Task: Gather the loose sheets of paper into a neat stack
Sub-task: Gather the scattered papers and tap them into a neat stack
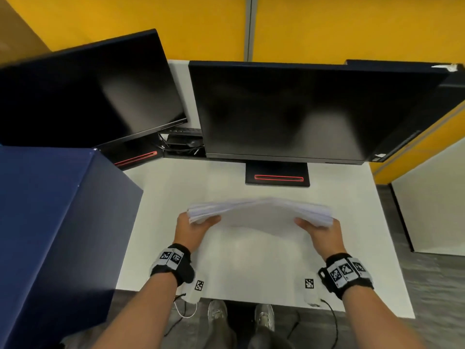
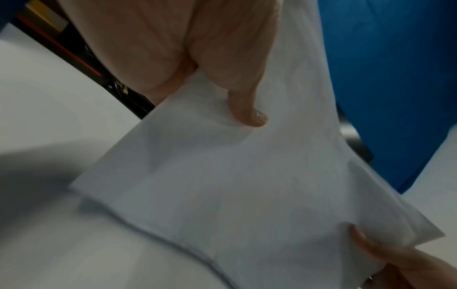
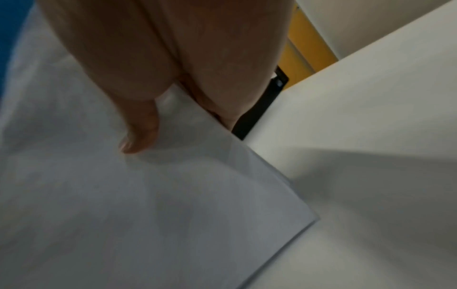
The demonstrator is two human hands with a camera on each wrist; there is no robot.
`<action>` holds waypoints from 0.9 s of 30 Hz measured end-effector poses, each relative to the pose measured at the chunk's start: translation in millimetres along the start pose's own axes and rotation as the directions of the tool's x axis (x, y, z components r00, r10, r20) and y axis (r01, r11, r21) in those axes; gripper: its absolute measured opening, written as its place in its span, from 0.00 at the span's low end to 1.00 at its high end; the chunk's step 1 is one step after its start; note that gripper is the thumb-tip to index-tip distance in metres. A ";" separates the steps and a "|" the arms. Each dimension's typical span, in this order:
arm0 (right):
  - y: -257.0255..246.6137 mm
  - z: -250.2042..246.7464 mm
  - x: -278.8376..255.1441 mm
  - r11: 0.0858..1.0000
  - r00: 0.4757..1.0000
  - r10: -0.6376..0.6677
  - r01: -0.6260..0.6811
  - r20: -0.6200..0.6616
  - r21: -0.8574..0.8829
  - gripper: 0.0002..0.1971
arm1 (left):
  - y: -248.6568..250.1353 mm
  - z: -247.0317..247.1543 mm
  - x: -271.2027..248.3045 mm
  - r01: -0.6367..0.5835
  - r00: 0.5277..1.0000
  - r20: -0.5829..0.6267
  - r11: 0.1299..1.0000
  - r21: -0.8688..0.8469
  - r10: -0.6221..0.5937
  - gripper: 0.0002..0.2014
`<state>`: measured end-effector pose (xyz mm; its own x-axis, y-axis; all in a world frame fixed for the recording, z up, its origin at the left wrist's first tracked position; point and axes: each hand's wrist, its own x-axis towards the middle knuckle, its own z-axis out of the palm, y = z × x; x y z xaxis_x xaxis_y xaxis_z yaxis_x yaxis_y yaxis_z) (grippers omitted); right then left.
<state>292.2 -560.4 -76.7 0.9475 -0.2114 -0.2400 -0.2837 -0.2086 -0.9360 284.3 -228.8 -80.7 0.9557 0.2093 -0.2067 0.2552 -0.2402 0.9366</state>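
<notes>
A stack of white paper sheets (image 1: 259, 212) is held above the white desk (image 1: 251, 260), bowed upward in the middle. My left hand (image 1: 193, 227) grips its left end, thumb lying across the near face and fingers hidden behind. My right hand (image 1: 322, 231) grips the right end in the same way. In the left wrist view the thumb presses on the sheets (image 2: 235, 176), and the right hand's thumb (image 2: 366, 244) shows at the far end. In the right wrist view the thumb lies on the paper (image 3: 148, 195). The sheets' edges are slightly uneven at both ends.
Two dark monitors (image 1: 302, 112) (image 1: 88, 96) stand at the back of the desk, with cables between them. A tall blue box (image 1: 57, 222) stands against the desk's left side. Two small tags (image 1: 309, 283) sit near the front edge. Yellow partitions (image 1: 352, 28) rise behind.
</notes>
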 end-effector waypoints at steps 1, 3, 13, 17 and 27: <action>-4.3 -0.4 -1.2 1.000 1.000 -0.013 0.013 -0.025 0.014 0.11 | 3.6 0.1 0.5 -0.013 1.000 -0.005 1.000 -0.008 0.013 0.12; -11.3 -3.6 -2.3 0.996 0.995 -0.091 0.092 -0.049 0.010 0.11 | 12.0 -4.1 2.1 -0.058 0.998 -0.032 0.998 -0.022 0.057 0.12; -20.7 1.8 -0.9 0.994 0.993 -0.098 0.101 -0.065 0.044 0.10 | 1.1 1.3 11.0 -0.026 0.996 -0.081 0.998 -0.052 0.021 0.11; -24.2 -6.3 2.0 0.981 0.981 -0.175 0.181 -0.086 0.064 0.15 | 4.9 -2.4 11.6 -0.103 0.993 -0.060 0.994 -0.023 0.101 0.08; -21.0 10.0 4.0 0.984 0.989 -0.081 0.099 -0.121 0.149 0.13 | 7.6 24.6 10.9 -0.019 0.994 -0.112 0.987 -0.158 0.001 0.06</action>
<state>303.4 -547.3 -60.5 0.9423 -0.3082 -0.1304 -0.1633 -0.0834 -0.9830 300.3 -251.7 -82.8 0.9335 0.3141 -0.1730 0.2111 -0.0915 0.9732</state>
